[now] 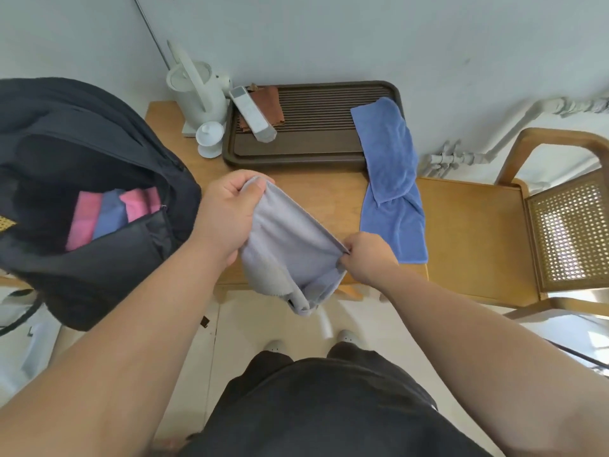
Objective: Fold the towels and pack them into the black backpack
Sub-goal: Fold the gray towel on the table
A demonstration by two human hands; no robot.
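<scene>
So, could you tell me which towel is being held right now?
The grey towel, held between the left hand and right hand; the blue towel lies on the table, the packed towels sit in the black backpack.

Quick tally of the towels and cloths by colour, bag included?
Pink towels: 2, in the backpack.
Blue towels: 2, one in the backpack, one on the table.
Grey towel: 1, held by left hand and right hand.
Brown cloth: 1, on the tray.
Total: 6.
</scene>
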